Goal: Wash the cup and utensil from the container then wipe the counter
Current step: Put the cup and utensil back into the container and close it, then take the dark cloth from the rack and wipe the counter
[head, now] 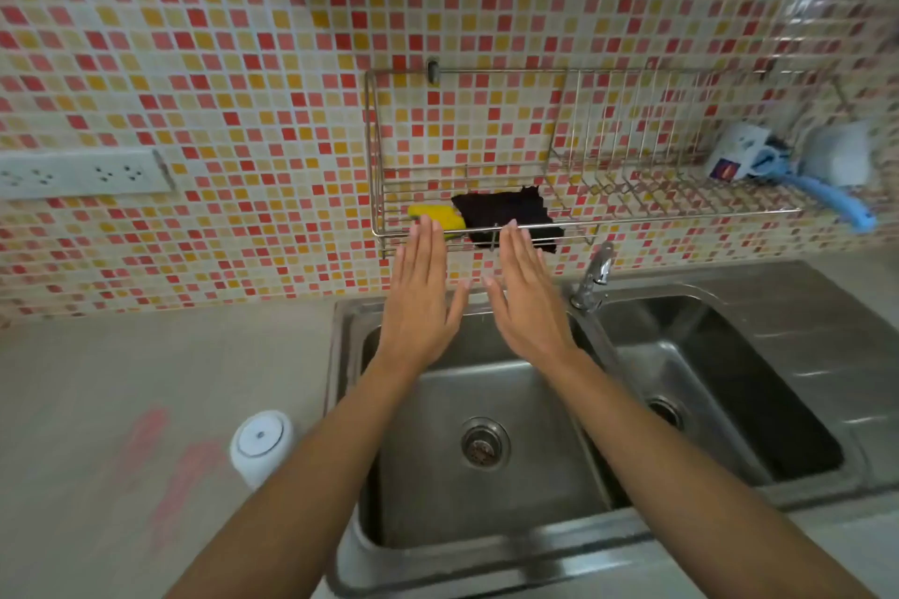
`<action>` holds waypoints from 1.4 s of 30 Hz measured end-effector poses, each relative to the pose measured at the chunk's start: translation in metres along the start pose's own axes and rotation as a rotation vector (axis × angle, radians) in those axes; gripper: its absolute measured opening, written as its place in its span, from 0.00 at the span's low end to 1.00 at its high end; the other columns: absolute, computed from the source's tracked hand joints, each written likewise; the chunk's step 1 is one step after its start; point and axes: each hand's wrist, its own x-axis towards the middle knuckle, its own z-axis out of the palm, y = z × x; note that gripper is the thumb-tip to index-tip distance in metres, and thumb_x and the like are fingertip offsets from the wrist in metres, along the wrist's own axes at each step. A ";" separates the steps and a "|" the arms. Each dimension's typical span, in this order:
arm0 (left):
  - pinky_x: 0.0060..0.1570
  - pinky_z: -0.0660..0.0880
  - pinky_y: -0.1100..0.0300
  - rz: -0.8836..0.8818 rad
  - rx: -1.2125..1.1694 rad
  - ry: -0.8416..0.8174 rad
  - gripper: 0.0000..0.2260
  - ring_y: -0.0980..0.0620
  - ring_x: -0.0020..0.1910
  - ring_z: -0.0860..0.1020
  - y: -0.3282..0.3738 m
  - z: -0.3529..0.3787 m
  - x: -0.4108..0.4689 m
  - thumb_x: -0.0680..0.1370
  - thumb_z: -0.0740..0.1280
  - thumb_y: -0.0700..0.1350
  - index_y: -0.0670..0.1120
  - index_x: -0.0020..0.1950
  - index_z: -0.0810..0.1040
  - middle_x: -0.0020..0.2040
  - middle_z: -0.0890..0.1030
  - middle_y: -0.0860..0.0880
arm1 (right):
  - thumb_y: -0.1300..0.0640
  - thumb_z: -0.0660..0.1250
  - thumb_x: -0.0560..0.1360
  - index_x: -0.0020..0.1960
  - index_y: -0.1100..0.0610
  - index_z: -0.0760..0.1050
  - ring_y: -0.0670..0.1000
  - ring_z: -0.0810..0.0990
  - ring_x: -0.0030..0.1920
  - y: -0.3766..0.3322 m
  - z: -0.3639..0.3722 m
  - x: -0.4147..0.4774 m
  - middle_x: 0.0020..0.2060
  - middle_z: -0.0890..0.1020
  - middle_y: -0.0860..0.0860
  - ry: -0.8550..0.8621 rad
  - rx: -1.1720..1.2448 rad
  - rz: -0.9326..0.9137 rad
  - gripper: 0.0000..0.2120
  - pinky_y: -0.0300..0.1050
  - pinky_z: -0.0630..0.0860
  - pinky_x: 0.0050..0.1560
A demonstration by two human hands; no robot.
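My left hand (pixel 422 297) and my right hand (pixel 525 302) are stretched flat over the back of the left sink basin (pixel 438 491), palms down, fingers apart, holding nothing. Their fingertips reach the front of a wire wall rack (pixel 632 214). In the rack lie a yellow sponge (pixel 440 215) and a black cloth (pixel 511 214), just beyond my fingers. At the rack's right end a white cup (pixel 737 153) lies on its side beside a white container (pixel 839 156), with a blue utensil (pixel 834 199) sticking out over the edge.
A chrome tap (pixel 596 275) stands between the two steel basins, right of my right hand. The right basin (pixel 720 384) is dark. A white round-topped bottle (pixel 261 445) stands on the grey counter (pixel 121 379) left of the sink. A socket strip (pixel 82 173) is on the mosaic wall.
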 end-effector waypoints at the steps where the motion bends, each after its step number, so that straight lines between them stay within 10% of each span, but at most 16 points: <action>1: 0.76 0.41 0.52 0.010 0.021 0.008 0.31 0.50 0.77 0.40 0.004 0.000 0.015 0.83 0.49 0.56 0.41 0.78 0.40 0.78 0.40 0.43 | 0.47 0.46 0.83 0.77 0.55 0.39 0.45 0.38 0.76 0.002 -0.007 0.012 0.77 0.43 0.49 0.038 0.007 -0.015 0.28 0.46 0.41 0.76; 7: 0.75 0.36 0.52 -0.019 0.183 -0.028 0.34 0.50 0.77 0.38 0.003 0.002 0.066 0.82 0.46 0.62 0.42 0.78 0.39 0.78 0.39 0.45 | 0.45 0.45 0.83 0.78 0.59 0.43 0.49 0.42 0.77 0.015 -0.026 0.087 0.78 0.46 0.53 0.022 0.009 0.045 0.30 0.52 0.46 0.77; 20: 0.74 0.36 0.49 -0.056 0.333 -0.068 0.36 0.49 0.77 0.37 -0.005 0.014 0.070 0.80 0.43 0.65 0.43 0.78 0.40 0.79 0.40 0.45 | 0.29 0.60 0.69 0.77 0.57 0.54 0.62 0.57 0.75 0.028 -0.004 0.168 0.76 0.57 0.56 -0.656 -0.059 0.340 0.47 0.59 0.61 0.72; 28: 0.72 0.31 0.52 -0.078 0.322 -0.104 0.36 0.49 0.77 0.37 -0.003 0.015 0.071 0.79 0.43 0.67 0.44 0.78 0.39 0.79 0.40 0.46 | 0.56 0.66 0.73 0.58 0.60 0.75 0.53 0.78 0.41 0.028 -0.008 0.166 0.42 0.78 0.53 -0.395 -0.114 0.265 0.15 0.43 0.72 0.36; 33: 0.72 0.31 0.50 -0.088 0.353 -0.146 0.38 0.50 0.76 0.36 -0.003 0.013 0.071 0.77 0.42 0.68 0.45 0.78 0.37 0.78 0.38 0.47 | 0.59 0.65 0.75 0.63 0.57 0.71 0.61 0.77 0.53 0.032 -0.006 0.166 0.54 0.78 0.58 -0.311 -0.166 0.318 0.17 0.51 0.76 0.45; 42: 0.73 0.33 0.60 -0.115 0.032 -0.118 0.36 0.54 0.76 0.37 -0.007 -0.022 0.006 0.80 0.54 0.62 0.45 0.78 0.40 0.79 0.40 0.49 | 0.61 0.51 0.81 0.70 0.60 0.64 0.55 0.76 0.59 0.006 -0.061 0.136 0.62 0.75 0.55 0.189 0.596 0.423 0.18 0.38 0.71 0.50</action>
